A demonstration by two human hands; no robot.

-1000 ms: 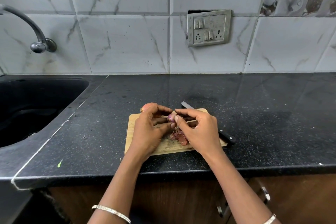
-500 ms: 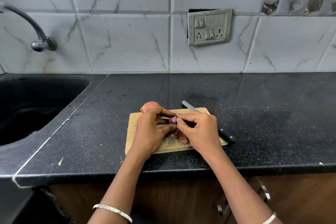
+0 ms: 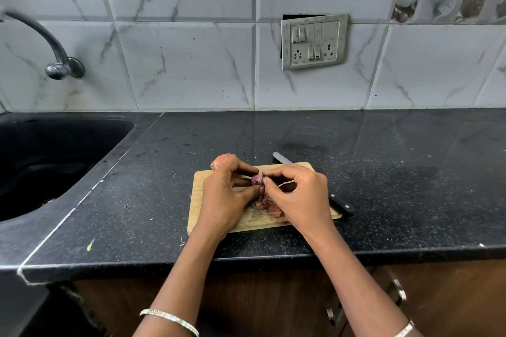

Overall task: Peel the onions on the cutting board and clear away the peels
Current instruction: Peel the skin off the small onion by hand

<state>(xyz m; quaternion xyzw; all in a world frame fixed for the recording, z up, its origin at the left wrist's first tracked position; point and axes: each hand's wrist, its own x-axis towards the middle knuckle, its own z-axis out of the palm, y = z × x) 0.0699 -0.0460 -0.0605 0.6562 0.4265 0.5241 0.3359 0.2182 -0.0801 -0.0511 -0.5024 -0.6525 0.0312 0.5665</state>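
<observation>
Here, at a black stone desk (image 3: 383, 172), a person's two hands meet over a wooden cutting board (image 3: 201, 200). The left hand (image 3: 221, 197) grips a small purple onion (image 3: 256, 180) between thumb and curled fingers, over the middle of the board. The right hand (image 3: 298, 194) pinches at the onion's right side with thumb and forefinger, its other fingers curled. A heap of reddish peels (image 3: 269, 205) lies on the board, just under the right hand. A second onion (image 3: 223, 159), in its skin, sits at the board's far left corner, just behind the left knuckles. A knife (image 3: 341, 204) lies aslant along the board's right side, blade pointing away. A dark sink (image 3: 54, 159) lies well to the left.
</observation>
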